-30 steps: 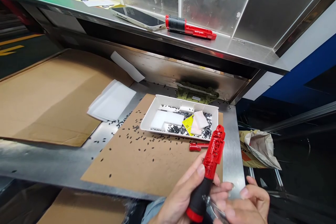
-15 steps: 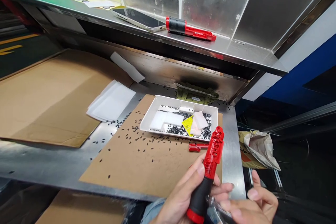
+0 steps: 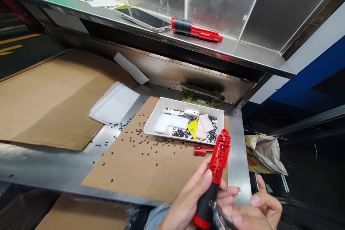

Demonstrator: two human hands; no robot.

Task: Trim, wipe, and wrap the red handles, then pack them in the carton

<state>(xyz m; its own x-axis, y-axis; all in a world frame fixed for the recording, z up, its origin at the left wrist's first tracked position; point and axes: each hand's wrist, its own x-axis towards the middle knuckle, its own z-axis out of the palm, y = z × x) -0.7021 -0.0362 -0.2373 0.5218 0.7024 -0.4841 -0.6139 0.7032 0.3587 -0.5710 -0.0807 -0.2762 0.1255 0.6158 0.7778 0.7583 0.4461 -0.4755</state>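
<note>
My left hand [image 3: 185, 201] is wrapped round a red and black tool handle [image 3: 206, 201], whose open red housing points up and away from me. Its ribbed or molded inside faces up. At the lower right, my right hand [image 3: 258, 208] is close against the handle's black grip, thumb and index finger raised and other fingers bent. A shiny, silvery or clear piece [image 3: 225, 219] shows at its fingers; I cannot make out what it is. Just beyond the handle, a smaller red part [image 3: 202, 151] lies on the cardboard sheet [image 3: 129, 172].
A white tray [image 3: 151, 125] holds small black pieces, white blocks and a yellow label. More black pieces are scattered on the cardboard. White sheets [image 3: 115, 104] and a large cardboard piece [image 3: 48, 104] lie left. The shelf bears a phone [image 3: 145, 19] and another red-black handle [image 3: 196, 30].
My right hand has shifted slightly left, and the handle in my left hand has moved slightly right and up. The rest looks the same.
</note>
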